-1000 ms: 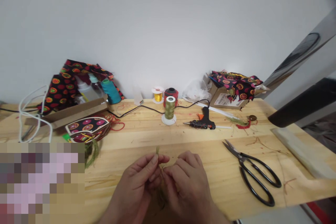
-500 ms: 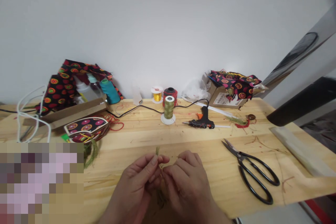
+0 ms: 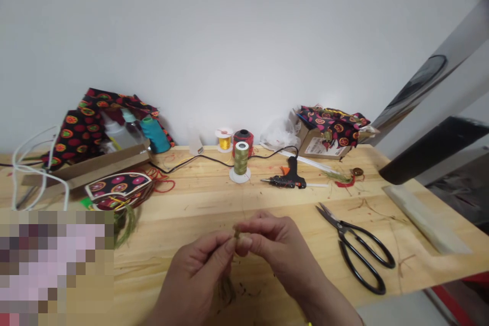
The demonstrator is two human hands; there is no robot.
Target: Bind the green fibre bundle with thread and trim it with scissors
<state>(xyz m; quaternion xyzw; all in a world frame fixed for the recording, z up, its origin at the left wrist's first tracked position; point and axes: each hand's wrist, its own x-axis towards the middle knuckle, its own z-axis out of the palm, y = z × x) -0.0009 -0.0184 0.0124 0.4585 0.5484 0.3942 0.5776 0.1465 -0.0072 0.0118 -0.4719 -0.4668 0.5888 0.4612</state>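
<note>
Low in the middle of the view, my left hand [image 3: 198,270] and my right hand [image 3: 273,247] meet above the wooden table [image 3: 267,204]. Both pinch a small bundle of olive-green thread [image 3: 237,234] between thumb and fingertips. The bundle's loose end [image 3: 226,290] hangs down below my left fingers. A spool of the same olive-green thread [image 3: 240,161] stands upright further back on the table, apart from both hands.
Black scissors [image 3: 357,254] lie to the right. A black glue gun [image 3: 284,178] with its cable, a gold spool [image 3: 224,140] and a red spool [image 3: 244,138] sit behind. Cardboard boxes with patterned fabric stand at back left [image 3: 95,163] and back right [image 3: 324,145].
My right hand has risen and moved left so its fingertips now pinch the bundle's top beside my left fingers. The thread tip that stuck up above my left fingers is now covered.
</note>
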